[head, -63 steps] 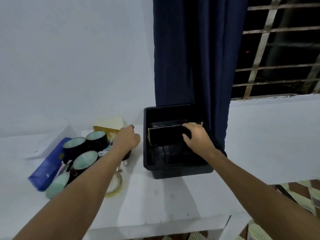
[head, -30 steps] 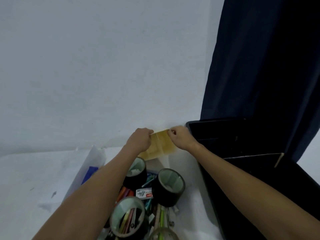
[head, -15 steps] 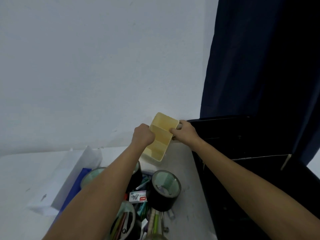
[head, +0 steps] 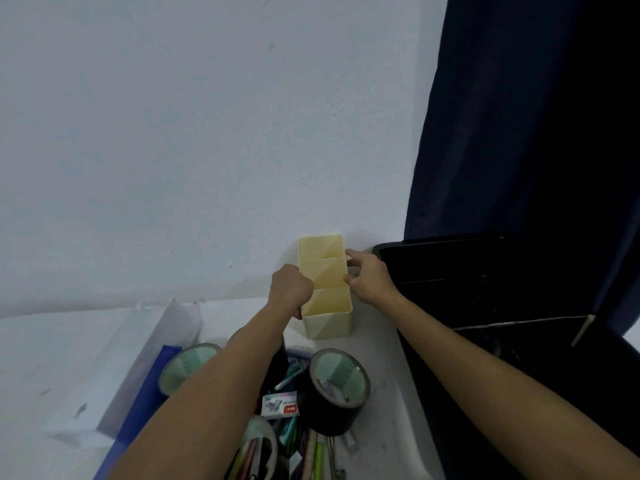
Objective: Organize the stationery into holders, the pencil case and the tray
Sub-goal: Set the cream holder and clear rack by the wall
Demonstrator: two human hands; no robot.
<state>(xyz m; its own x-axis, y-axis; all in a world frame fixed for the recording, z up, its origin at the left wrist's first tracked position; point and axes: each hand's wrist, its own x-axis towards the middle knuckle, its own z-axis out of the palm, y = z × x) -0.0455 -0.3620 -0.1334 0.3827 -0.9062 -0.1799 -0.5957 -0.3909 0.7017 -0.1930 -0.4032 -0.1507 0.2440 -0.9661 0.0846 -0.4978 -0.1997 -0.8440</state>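
A cream-yellow holder [head: 325, 285] with three empty compartments stands upright on the white table near the wall. My left hand [head: 289, 294] grips its left side and my right hand [head: 370, 278] holds its right rim. Below them lies a heap of stationery: pens and markers [head: 294, 438], a small staples box [head: 280, 406] and black cylindrical holders, one upright at the right [head: 337, 389], one partly under my left forearm [head: 187, 363]. A blue pencil case [head: 142, 400] lies at the left. The black tray [head: 450, 271] stands to the right.
A white sheet or folder [head: 145, 344] lies beside the pencil case. A dark blue curtain [head: 519, 133] hangs over the tray's far side. The white wall [head: 207, 133] rises directly behind the yellow holder.
The yellow holder was lifted and tilted between both hands; now it stands upright on the table by the wall. Earlier, my right hand was inside the black tray.
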